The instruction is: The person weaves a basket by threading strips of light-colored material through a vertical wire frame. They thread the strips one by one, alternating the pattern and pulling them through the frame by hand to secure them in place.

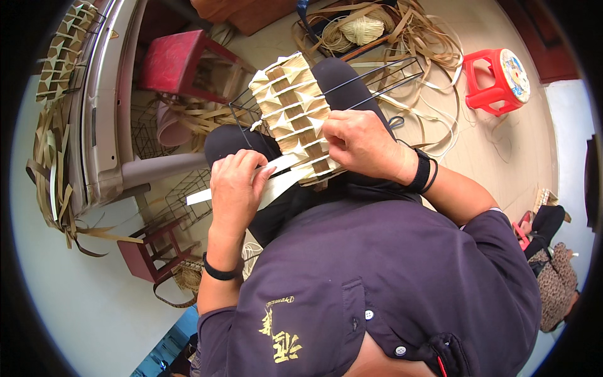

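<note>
Across my lap lies a black wire frame (377,74), with a woven panel (290,103) of cream and brown flat strips on one side of it. The strips form folded points between pale cross bands. My left hand (235,182) is closed in a pinch on a white flat strip (200,198) at the panel's near left corner. A second pale length fans out below the thumb. At the panel's right edge my right hand (364,141) is closed, fingers curled against the weave. Its fingertips are partly hidden.
Loose brown and cream strips (421,38) and a ball of pale cord (362,30) lie ahead on the floor. A red plastic stool (487,85) stands at right, a red wooden stool (169,63) at left. More strips (53,157) hang at far left. Another person (553,276) sits at far right.
</note>
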{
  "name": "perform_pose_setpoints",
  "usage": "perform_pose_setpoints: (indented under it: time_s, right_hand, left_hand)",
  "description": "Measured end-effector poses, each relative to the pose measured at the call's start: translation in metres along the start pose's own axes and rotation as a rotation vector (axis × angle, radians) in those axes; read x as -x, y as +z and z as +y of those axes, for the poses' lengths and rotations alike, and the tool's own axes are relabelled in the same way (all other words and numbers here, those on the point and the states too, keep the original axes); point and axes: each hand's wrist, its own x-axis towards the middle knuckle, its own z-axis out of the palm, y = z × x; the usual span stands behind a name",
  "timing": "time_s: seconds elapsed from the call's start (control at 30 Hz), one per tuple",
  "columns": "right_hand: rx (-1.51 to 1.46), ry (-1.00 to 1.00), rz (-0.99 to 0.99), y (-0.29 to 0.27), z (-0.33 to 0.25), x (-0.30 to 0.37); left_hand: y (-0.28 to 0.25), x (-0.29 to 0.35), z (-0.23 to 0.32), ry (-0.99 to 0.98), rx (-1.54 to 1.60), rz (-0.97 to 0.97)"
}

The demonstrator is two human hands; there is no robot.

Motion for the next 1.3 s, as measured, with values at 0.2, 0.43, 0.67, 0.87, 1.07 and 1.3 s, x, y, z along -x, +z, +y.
perform_pose_setpoints:
  time_s: [0.2, 0.43, 0.67, 0.87, 1.07, 1.3]
  right_hand:
    - [-0.01, 0.004, -0.017, -0.001, 0.002, 0.0]
    - [-0.098, 0.167, 0.047, -0.009, 0.006, 0.008]
    - [-0.108, 0.292, -0.01, -0.022, 0.015, 0.022]
    - [-0.813, 0.585, 0.132, -0.046, 0.04, 0.051]
    - [-1.764, 0.507, 0.298, -0.063, 0.072, 0.102]
    - [-1.805, 0.37, 0.7, -0.095, 0.097, 0.145]
  left_hand:
    - [-0.009, 0.013, -0.001, -0.182, -0.108, -0.055]
    - [0.002, -0.001, 0.001, -0.161, 0.09, -0.103]
    - [0.027, -0.022, 0.032, 0.035, 0.029, -0.071]
    - [0.002, -0.011, 0.005, -0.161, 0.08, -0.157]
    - [-0.004, 0.004, 0.004, -0.251, 0.283, 0.104]
    - [0.012, 0.014, 0.012, 0.046, 0.149, -0.05]
